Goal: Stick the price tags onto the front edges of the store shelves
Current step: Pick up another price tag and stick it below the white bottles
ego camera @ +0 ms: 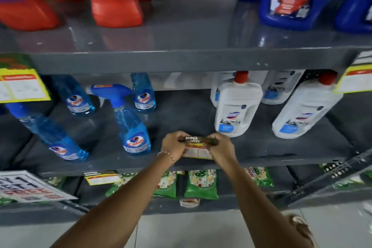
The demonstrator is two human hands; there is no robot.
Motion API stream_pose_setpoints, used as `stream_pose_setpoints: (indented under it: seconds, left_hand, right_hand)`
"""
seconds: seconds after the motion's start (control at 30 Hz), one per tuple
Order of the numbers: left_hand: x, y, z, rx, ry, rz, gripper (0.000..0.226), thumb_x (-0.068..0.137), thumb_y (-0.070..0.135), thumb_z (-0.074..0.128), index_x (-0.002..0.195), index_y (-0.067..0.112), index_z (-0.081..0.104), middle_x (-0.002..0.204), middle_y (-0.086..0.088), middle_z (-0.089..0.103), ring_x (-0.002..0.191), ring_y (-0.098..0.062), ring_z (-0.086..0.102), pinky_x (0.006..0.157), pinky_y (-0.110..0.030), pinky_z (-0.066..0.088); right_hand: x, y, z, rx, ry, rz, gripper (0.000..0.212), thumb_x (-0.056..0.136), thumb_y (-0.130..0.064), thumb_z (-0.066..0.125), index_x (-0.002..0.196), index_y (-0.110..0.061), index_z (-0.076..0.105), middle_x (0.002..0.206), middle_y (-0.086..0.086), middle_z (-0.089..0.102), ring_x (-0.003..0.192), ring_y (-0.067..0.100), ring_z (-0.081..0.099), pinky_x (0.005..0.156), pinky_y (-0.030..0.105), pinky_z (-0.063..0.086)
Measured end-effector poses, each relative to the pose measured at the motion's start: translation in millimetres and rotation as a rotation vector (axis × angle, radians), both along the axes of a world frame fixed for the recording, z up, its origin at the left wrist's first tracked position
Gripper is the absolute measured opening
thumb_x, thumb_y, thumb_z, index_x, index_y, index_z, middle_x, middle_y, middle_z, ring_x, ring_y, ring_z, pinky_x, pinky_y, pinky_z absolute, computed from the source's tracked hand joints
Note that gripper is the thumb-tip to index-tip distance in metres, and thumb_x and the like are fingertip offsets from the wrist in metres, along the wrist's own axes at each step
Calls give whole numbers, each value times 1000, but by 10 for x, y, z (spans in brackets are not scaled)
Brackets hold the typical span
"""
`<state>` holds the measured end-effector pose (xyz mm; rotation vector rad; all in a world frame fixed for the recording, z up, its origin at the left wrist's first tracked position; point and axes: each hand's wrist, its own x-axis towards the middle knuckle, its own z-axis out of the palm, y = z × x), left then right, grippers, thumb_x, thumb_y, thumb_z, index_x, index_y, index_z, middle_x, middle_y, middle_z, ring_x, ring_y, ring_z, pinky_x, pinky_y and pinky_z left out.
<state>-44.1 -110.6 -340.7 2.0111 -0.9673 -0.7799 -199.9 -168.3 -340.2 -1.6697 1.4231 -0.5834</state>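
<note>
Left hand (174, 148) and right hand (220, 147) both pinching one price tag (198, 150), fingers clenched on its ends. Held above the grey shelf's front edge (120, 168), near a blue spray bottle (131, 125).

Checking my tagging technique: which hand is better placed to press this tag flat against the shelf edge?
Probably the left hand: it pinches only the price tag's corner. The right hand also seems to hold a dark pen-like object, so its grip is busier.
</note>
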Motion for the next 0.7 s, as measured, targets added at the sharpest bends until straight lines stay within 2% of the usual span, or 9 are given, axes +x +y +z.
stream_pose_setpoints:
  seconds: [0.07,0.1,0.13,0.2,0.23,0.3,0.4,0.6,0.7]
  left_hand:
    - [-224,51,32,9,-108,-91,8,81,13,69,85,17,74,74,-2,74,53,-5,61,61,-20,57]
    - [-381,70,61,3,-129,-128,7,81,14,69,85,15,74,72,0,73,51,2,59,59,-12,54]
    - [-552,73,78,-13,-127,-155,6,81,14,68,83,13,74,67,1,71,48,5,58,57,-11,54]
    - [-910,38,104,-32,-119,-202,10,84,15,66,77,10,71,59,-4,70,46,-6,64,58,-21,58]
    - [-1090,4,93,-45,-102,-227,14,85,15,64,74,9,69,56,-9,70,44,-14,66,53,-22,57]
    - [-1432,-78,44,-79,-84,-277,17,87,11,63,71,6,67,50,-12,66,38,-17,64,43,-20,53]
    - [-1862,-198,-43,-89,-149,-329,19,86,8,62,68,3,67,49,-13,64,38,-20,62,41,-15,50]
    - [-2338,-385,-187,-47,-198,-372,18,86,9,58,71,3,67,63,-20,71,57,-28,70,58,-40,61]
    - [-2381,-426,-250,-52,-247,-363,19,85,12,59,71,1,66,63,-22,70,58,-31,69,59,-43,59]
  right_hand:
    - [-267,8,-9,-14,-42,24,22,81,-6,68,85,-28,66,75,-6,69,59,9,65,55,28,58]
    - [-427,15,-25,-18,-68,34,28,82,-3,67,82,-31,66,75,-7,70,56,6,64,55,25,58]
    - [-588,19,-45,-17,-107,29,34,82,0,67,79,-34,67,76,-6,71,56,7,66,57,26,59]
    - [-923,4,-85,-37,-147,-1,31,83,-4,70,79,-35,69,79,-6,73,67,10,69,65,29,60]
    - [-1097,-10,-104,-72,-134,-11,24,83,-8,72,83,-32,71,80,-7,72,70,8,68,66,20,57]
    - [-1436,-54,-142,-120,-89,-40,13,81,-12,74,87,-24,73,83,-5,70,73,3,63,61,4,44]
    - [-1872,-119,-235,-180,-31,-91,13,76,-12,78,85,-21,76,86,-1,69,74,8,62,61,2,39]
    - [-2316,-224,-384,-206,13,-143,12,75,-10,79,83,-18,77,84,-1,66,69,2,55,65,-1,37]
    - [-2326,-255,-425,-232,14,-151,12,74,-7,79,83,-15,77,82,-1,65,67,0,54,65,-3,36]
